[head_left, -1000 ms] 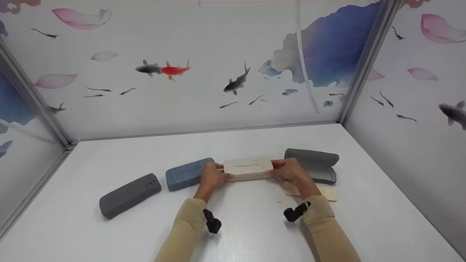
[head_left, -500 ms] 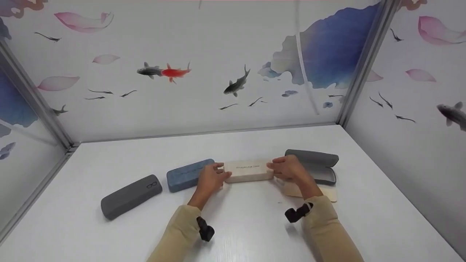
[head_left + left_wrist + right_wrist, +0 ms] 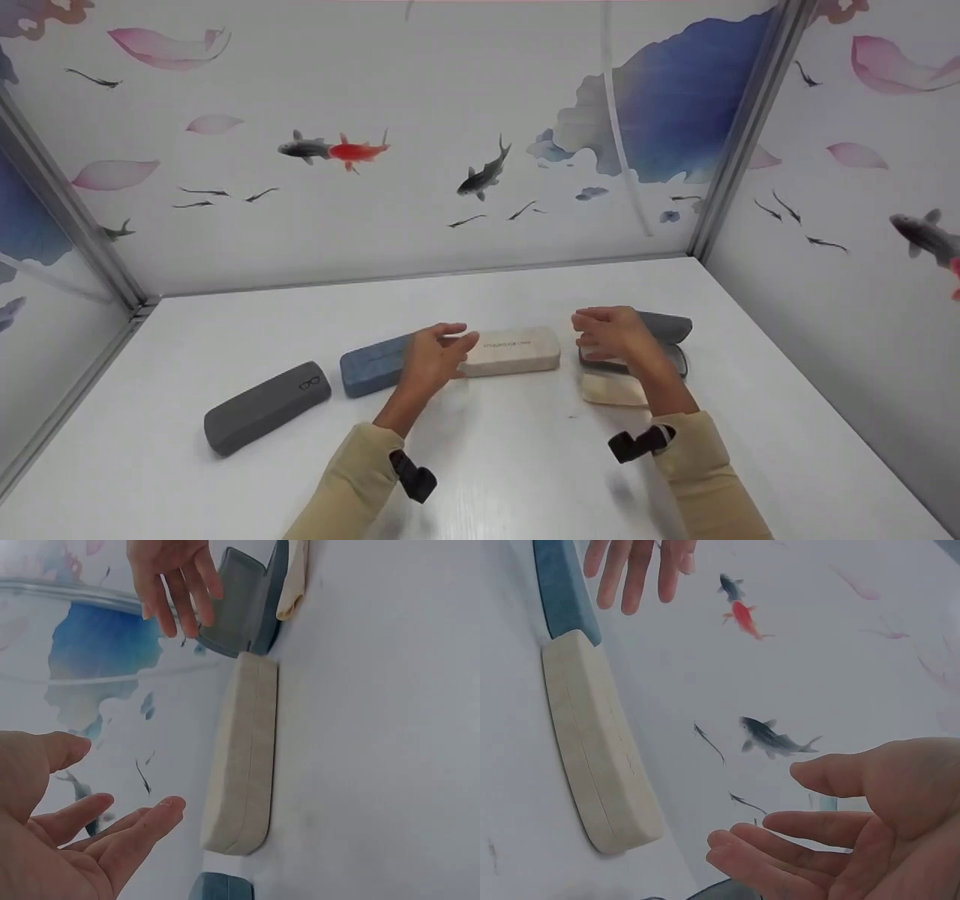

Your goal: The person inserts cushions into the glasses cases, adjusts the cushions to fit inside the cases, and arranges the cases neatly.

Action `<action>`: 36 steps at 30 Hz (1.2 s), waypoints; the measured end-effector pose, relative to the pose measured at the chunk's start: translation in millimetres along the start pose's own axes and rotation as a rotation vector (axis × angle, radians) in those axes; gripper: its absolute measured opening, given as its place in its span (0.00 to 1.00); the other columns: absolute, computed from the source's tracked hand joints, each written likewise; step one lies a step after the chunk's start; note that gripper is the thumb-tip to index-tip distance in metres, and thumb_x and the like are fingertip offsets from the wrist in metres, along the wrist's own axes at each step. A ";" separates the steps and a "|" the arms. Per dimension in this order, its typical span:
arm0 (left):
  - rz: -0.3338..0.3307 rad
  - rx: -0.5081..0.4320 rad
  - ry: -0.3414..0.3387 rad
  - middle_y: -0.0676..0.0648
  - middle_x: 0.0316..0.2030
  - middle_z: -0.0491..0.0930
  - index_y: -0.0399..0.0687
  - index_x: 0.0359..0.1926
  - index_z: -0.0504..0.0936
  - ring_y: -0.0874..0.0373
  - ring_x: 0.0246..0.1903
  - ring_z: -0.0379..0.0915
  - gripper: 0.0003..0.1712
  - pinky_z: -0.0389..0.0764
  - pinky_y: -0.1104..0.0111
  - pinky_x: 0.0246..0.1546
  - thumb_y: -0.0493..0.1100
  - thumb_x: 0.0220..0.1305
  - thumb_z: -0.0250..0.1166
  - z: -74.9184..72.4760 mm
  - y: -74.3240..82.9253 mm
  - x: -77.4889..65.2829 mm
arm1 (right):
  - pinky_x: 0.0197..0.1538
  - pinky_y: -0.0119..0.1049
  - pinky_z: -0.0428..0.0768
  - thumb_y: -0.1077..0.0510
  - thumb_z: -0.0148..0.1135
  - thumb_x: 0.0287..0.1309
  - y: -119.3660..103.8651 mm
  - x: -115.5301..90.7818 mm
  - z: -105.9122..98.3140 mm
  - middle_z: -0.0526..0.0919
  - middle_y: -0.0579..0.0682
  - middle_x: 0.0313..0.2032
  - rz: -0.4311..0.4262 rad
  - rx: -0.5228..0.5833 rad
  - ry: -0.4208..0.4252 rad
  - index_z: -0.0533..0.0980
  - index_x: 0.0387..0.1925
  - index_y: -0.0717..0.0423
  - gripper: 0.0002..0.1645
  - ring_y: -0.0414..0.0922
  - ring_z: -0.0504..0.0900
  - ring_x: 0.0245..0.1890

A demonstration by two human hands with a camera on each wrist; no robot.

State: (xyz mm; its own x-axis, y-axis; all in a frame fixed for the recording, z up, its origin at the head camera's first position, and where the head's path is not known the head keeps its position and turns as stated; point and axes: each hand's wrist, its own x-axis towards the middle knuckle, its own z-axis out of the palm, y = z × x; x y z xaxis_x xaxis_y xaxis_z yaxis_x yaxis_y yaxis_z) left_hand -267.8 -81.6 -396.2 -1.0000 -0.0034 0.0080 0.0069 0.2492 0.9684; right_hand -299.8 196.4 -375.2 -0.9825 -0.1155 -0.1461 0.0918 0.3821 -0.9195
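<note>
A cream glasses case (image 3: 517,352) with small lettering on its lid lies closed on the table between the hands. My left hand (image 3: 435,360) is raised at its left end, fingers spread and holding nothing; in the left wrist view that hand (image 3: 82,817) is apart from the case. My right hand (image 3: 615,334) hovers above an open grey glasses case (image 3: 667,328), partly hiding it, its fingers loosely extended with nothing in them. A blue glasses case (image 3: 375,365) lies closed, partly behind my left hand.
A closed dark grey glasses case (image 3: 266,409) with a glasses drawing lies at the left. A pale yellow cloth (image 3: 611,390) lies in front of the open case, partly under the right forearm. Printed wall panels (image 3: 420,247) border the white table (image 3: 510,465).
Both hands have let go of the cream case and lifted off it. The right hand has moved right, over the open grey case; the left has drawn slightly back. The cream case stays put.
</note>
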 end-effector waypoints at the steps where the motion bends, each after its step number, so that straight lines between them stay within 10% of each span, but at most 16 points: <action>1: -0.003 -0.016 -0.007 0.34 0.51 0.84 0.36 0.60 0.79 0.40 0.51 0.82 0.24 0.88 0.61 0.41 0.45 0.68 0.66 2.6 2.1 -1.2 | 0.57 0.45 0.84 0.50 0.54 0.74 1.7 -1.9 -3.8 0.74 0.67 0.65 0.001 0.002 -0.001 0.65 0.69 0.68 0.33 0.60 0.78 0.63; 12: -0.040 -0.016 -0.082 0.36 0.48 0.84 0.37 0.57 0.80 0.44 0.47 0.85 0.21 0.88 0.62 0.40 0.45 0.70 0.64 36.7 17.4 -4.8 | 0.52 0.41 0.86 0.44 0.58 0.70 32.3 -21.0 -47.6 0.76 0.66 0.64 0.050 -0.023 0.038 0.70 0.66 0.67 0.35 0.57 0.80 0.61; 36: -0.218 -0.161 -0.103 0.42 0.43 0.86 0.37 0.51 0.83 0.52 0.39 0.87 0.16 0.88 0.65 0.35 0.39 0.64 0.68 131.3 -7.6 6.9 | 0.44 0.41 0.88 0.47 0.66 0.63 86.6 -47.9 -97.6 0.84 0.65 0.53 0.190 -0.153 0.103 0.73 0.60 0.71 0.35 0.50 0.88 0.47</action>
State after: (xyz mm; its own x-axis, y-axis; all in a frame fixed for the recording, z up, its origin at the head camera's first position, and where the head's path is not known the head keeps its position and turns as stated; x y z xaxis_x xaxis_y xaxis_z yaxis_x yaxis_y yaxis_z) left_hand -275.5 43.7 -436.3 -0.9732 0.0602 -0.2221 -0.2158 0.0960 0.9717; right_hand -260.6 324.5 -412.2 -0.9621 0.0624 -0.2656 0.2582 0.5231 -0.8122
